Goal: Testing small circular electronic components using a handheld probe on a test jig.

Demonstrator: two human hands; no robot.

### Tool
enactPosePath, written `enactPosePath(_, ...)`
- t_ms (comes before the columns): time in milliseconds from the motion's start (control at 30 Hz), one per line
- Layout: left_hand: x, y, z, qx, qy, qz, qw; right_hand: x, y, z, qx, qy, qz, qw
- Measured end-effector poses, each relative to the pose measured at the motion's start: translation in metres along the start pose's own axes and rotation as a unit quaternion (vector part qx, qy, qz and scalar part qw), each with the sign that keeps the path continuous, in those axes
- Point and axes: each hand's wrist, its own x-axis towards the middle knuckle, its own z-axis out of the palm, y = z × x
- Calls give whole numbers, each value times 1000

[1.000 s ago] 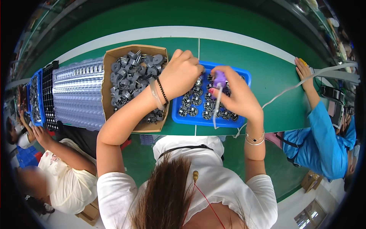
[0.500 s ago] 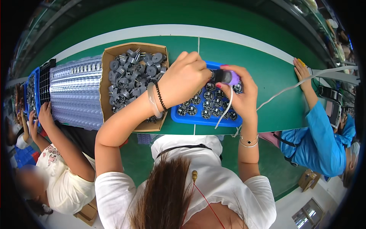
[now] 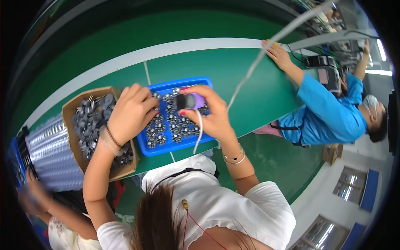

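My right hand [image 3: 213, 111] is closed around a small black and purple block-shaped object [image 3: 186, 101], held over the blue tray [image 3: 168, 148]. A white cord [image 3: 199, 134] hangs by its palm. My left hand [image 3: 132, 111] is at the tray's left side, fingers bent down and drawn together beside the parts. Whatever its fingertips pinch is hidden from view. Small round metallic parts [image 3: 176, 137] stand in rows in the tray. Left of it, a cardboard box [image 3: 132, 166] holds a heap of grey round components with pins [image 3: 89, 118], partly behind my left wrist.
Clear plastic blister trays [image 3: 54, 154] are stacked left of the box. A white cable [image 3: 246, 77] crosses above the green table [image 3: 233, 58]. At right, a person in blue [image 3: 329, 112] rests a hand on the table; another person's arm [image 3: 62, 212] is at lower left.
The view has swung and tilted to the right. My left hand has moved off the black and purple object to the tray's left side. My right hand still grips that object.
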Motion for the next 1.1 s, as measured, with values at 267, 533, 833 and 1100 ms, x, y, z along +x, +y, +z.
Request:
enactPosePath(267, 0, -7, 14, 88, -48, 70, 992, -2, -4, 8, -13, -13, -21, 1000)
enactPosePath(533, 7, 5, 14, -9, 57, 109, 992, -3, 1, 11, -68, -13, -54, 996)
enactPosePath(833, -2, 6, 6, -34, 55, 57, 996, -10, 8, 17, -29, -21, -30, 999)
enactPosePath(1100, -5, 1, 22, -3, 49, 11, 999, -18, 7, 12, 105, 106, 56, 987)
